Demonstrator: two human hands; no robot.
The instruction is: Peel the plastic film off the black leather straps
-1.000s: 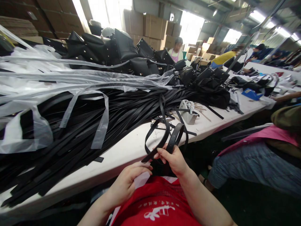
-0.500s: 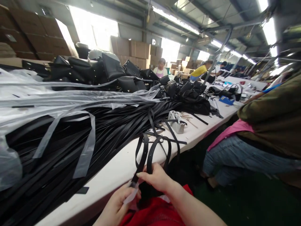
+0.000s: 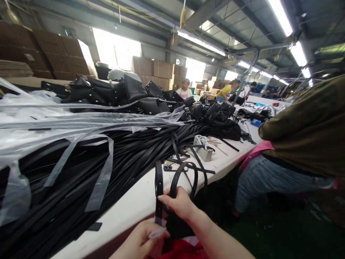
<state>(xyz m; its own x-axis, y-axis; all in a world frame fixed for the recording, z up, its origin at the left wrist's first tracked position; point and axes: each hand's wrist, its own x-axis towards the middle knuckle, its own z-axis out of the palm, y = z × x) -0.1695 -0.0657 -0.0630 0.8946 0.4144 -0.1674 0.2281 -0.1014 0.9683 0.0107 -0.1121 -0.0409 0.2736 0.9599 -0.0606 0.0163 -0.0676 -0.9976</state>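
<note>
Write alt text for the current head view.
A person's right hand holds looped black strapping; the left hand, at its lower end, grips pale film. Long black straps lie heaped on the white table; a co-worker is at frame right.

Strap (image 3: 160, 181) end hidden w/in L fingers (image 3: 146, 228); co-worker (image 3: 304, 133) cropped R.

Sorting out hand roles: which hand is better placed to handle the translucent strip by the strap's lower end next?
Left, I'd judge: the left hand pinches the translucent strip at the lower end of the black strap. The right hand holds the strap higher up, likely better for steadying.
</note>
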